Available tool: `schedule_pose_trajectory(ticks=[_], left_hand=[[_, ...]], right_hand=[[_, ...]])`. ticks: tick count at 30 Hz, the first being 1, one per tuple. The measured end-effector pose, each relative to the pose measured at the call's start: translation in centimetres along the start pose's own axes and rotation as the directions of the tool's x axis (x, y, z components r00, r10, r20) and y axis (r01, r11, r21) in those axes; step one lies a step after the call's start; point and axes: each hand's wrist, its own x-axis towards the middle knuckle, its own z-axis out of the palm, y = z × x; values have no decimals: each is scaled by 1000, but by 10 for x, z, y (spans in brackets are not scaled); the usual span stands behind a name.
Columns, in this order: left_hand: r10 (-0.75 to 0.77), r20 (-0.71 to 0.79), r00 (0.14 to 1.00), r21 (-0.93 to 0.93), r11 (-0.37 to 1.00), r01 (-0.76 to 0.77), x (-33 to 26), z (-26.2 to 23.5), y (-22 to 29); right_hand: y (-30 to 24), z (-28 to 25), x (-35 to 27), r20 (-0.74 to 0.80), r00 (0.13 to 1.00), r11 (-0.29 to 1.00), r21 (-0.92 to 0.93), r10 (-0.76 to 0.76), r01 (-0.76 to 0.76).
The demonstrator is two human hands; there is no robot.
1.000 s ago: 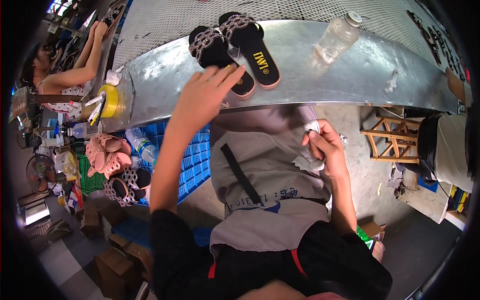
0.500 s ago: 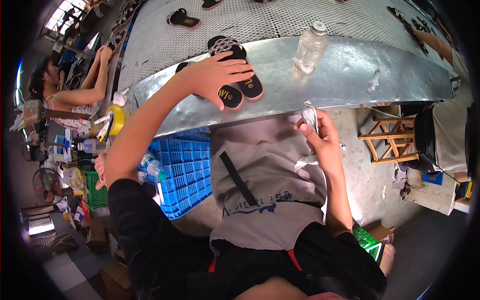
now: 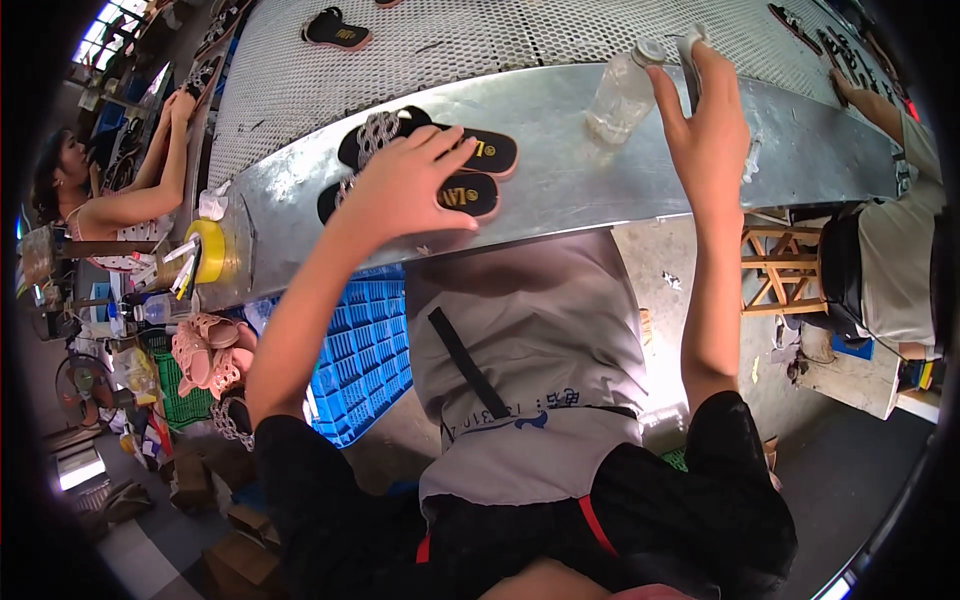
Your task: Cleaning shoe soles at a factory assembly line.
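Observation:
A pair of black sandals with braided straps and pinkish sole edges lies sideways on the metal table edge; the far sandal [image 3: 482, 150] and near sandal [image 3: 478, 195] sit side by side. My left hand [image 3: 400, 190] lies over them with fingers stretched out and thumb apart, hiding part of the near strap. Over to the right, my right hand [image 3: 708, 130] is raised beside a clear capped bottle [image 3: 622, 95], its thumb close to the cap. A crumpled whitish cloth [image 3: 689, 48] is held at its fingers.
Another black sandal [image 3: 338, 30] lies on the perforated surface [image 3: 470, 40] farther back. A yellow tape roll [image 3: 208, 250] and pens stand at the left end. Below are a blue crate [image 3: 365, 350] and pink shoes [image 3: 210, 350]. Co-workers sit left and right; a wooden stool [image 3: 780, 265] stands right.
My right hand has moved up and away with the cloth, from above my lap to beside the bottle. The sandals under my left hand have turned to lie sideways, side by side.

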Motion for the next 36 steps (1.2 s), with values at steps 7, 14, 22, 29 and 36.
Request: schedule_pose_trajectory(ticks=[7,14,22,29,36], left_hand=[[-154,-161,975,119,978,174,2,23,40],[-157,-261,952,59,982,178,-6,27,37],[-143,-322,936,36,986,163,-5,32,40],[-169,-318,933,-11,985,174,-8,39,39],[-165,-342,925,10,984,179,-9,37,38]], right_hand=[[8,18,5,224,974,998,-52,-24,37],[48,31,-2,-9,974,945,243,228,-219],[164,-15,-12,307,512,63,810,802,-583],[168,-21,53,-115,897,899,-53,427,-435],[184,-29,62,132,951,878,-437,279,-196]])
